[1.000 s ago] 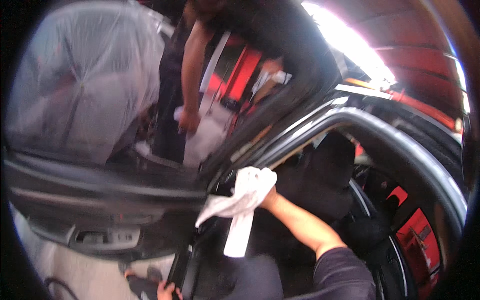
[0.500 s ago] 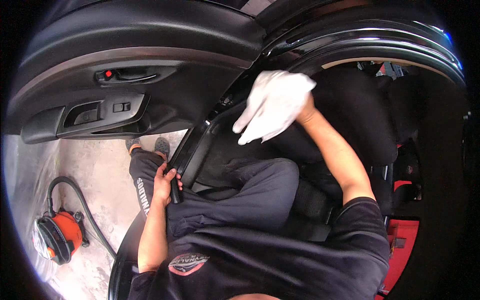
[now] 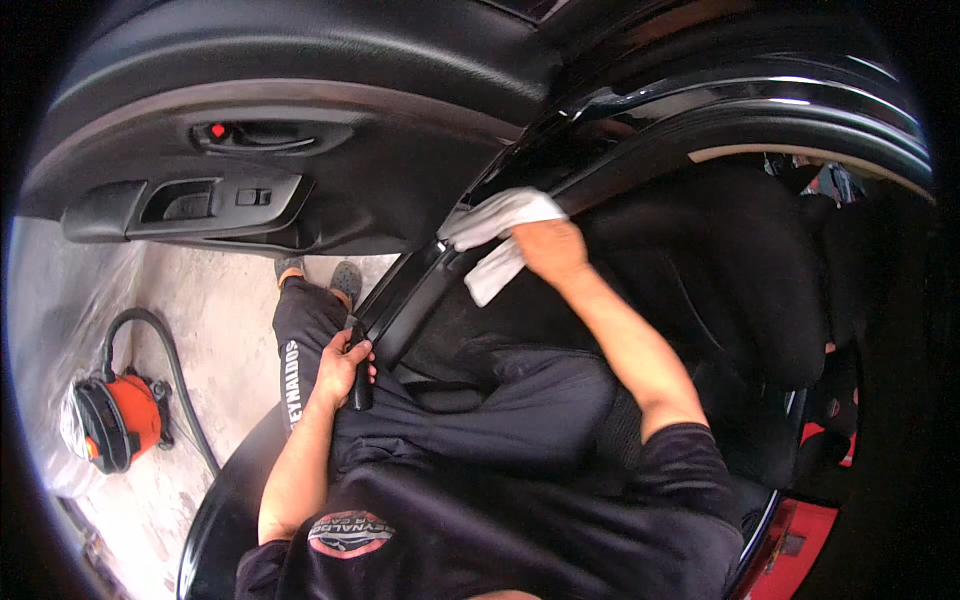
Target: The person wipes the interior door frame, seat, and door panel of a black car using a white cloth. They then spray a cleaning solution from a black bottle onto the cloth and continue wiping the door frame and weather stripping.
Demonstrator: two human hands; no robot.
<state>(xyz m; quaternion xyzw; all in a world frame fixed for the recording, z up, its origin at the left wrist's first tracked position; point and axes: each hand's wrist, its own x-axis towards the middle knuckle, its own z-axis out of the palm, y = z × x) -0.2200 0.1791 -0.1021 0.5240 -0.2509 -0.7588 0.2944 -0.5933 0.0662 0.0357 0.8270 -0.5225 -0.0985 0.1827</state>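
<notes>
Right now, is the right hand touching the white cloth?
Touching. The head view shows the right hand pressed flat on the white cloth against the black door frame, with no gap between them.

Oval printed emblem (image 3: 350, 532) low on the dark shirt back, bottom centre-left; reddish and pale tones with a light outline; stretched by the lens. Vertical strip of white lettering (image 3: 292, 383) down the side of the dark trouser leg, just left of the left forearm. Small red marker (image 3: 216, 130) on the door panel beside the inner handle, upper left. No packages; no signs; no screens in view. Nothing label-like made out on the orange vacuum at far left.
</notes>
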